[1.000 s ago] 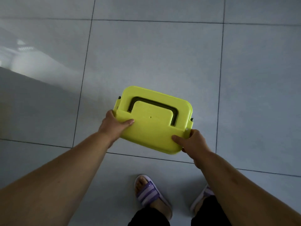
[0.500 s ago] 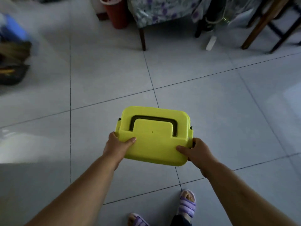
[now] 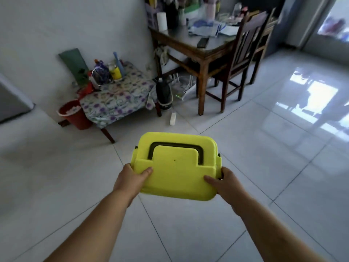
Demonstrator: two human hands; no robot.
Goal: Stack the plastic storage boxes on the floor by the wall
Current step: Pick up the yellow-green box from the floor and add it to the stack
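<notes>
Hidden / unclear: fingers of both hands go under or behind the box, so only the thumbs and backs of the hands show. Box underside not visible; contents cannot be told. Both forearms cut off at the bottom frame edge. Items on the far tabletops are blurred, mostly unidentifiable. Upper right corner is a bright doorway, detail washed out.

Count: 1 yellow-green plastic storage box (image 3: pixel 175 167), with 1 dark handle (image 3: pixel 175 148) folded flat into the lid recess. No second box in view. 2 hands, 2 bare forearms.

Left hand (image 3: pixel 130 180): closed around the box's near-left corner, thumb (image 3: pixel 146 171) lying on top of the lid. Right hand (image 3: pixel 225 186): closed around the near-right corner, thumb on the lid, a small dark latch just beside it.

Box position: held in the air, approx level, lid up, above the pale tiled floor (image 3: pixel 245 157), centre of view, well apart from the wall (image 3: pixel 75 21).

Background, along the wall: 1 low table with floral cloth (image 3: pixel 117 99), cluttered w/ bottles and jars; 1 red bucket (image 3: pixel 73 114) touching or just beside its left end, cannot tell which; 1 white oblong object (image 3: pixel 172 119) on the floor near it, type unclear; 1 dark wooden table (image 3: pixel 190 46); 2 wooden chairs, nearer one (image 3: pixel 243 52) pulled up to the table, the second partly hidden behind it.
</notes>
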